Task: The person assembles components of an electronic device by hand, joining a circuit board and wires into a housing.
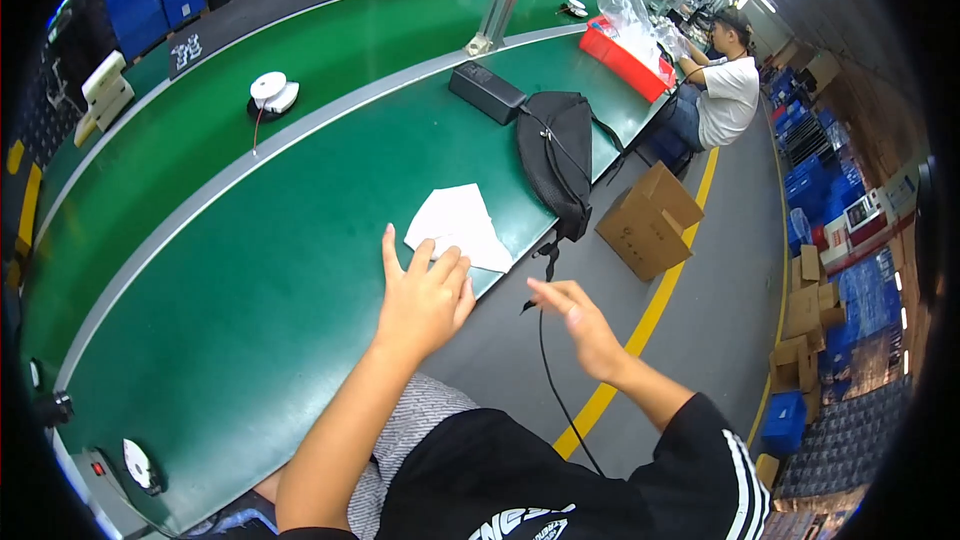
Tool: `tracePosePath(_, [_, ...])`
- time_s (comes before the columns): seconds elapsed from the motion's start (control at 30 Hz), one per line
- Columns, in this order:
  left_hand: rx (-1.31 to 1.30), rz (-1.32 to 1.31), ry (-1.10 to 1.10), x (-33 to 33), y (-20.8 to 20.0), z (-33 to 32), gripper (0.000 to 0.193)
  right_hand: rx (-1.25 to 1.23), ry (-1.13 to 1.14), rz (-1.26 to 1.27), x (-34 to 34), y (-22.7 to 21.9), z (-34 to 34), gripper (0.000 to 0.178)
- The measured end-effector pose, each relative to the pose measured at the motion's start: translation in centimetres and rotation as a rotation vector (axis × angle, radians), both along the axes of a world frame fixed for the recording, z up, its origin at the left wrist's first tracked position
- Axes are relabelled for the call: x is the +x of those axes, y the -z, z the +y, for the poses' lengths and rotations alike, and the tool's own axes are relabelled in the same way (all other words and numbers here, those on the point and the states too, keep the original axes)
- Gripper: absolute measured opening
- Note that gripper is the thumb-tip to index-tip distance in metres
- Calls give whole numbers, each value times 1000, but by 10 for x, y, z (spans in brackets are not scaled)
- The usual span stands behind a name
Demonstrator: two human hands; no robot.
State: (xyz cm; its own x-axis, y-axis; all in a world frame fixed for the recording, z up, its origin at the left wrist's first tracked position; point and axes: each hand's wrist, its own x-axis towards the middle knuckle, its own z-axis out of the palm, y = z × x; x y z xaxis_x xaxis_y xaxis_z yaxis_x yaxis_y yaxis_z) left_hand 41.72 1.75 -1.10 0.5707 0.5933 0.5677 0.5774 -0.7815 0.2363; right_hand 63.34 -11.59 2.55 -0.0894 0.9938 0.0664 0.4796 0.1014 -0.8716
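A folded white sheet, paper or cloth (458, 215), lies on the green table (290, 310) near its edge. The fingers of my left hand (425, 295) are spread and rest on the sheet's near side, not closed round it. Out past the table edge, my right hand (580, 325) is in the air above the floor, with its fingers stretched out and nothing seen in them. A thin black cable (549, 370) runs down beside that hand. Just beyond the sheet, a black waist bag (556, 155) lies along the table edge, its strap hanging over.
A black box-shaped device (486, 92) sits by the bag. Farther off are a red bin (625, 60) with clear plastic and a seated person (728, 90) at work. An open cardboard box (648, 223) stands on the floor. Across the grey rail lies a round white part (272, 92).
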Motion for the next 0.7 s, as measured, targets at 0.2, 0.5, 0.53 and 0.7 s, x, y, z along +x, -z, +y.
tracePosePath(0.2, [69,-53,-29,-2,-3,-2,29,-540,-179,1477,-33,1,1,76])
tracePosePath(0.5, [21,-50,67,-1,-4,-2,31,-461,-335,1354,-34,15,24,86])
tracePosePath(0.53, [20,-52,63,-1,-3,-2,31,-382,-285,979,-31,15,30,90])
tracePosePath(0.7, [-31,-4,46,-1,0,-1,29,-377,-193,599,-28,20,49,103])
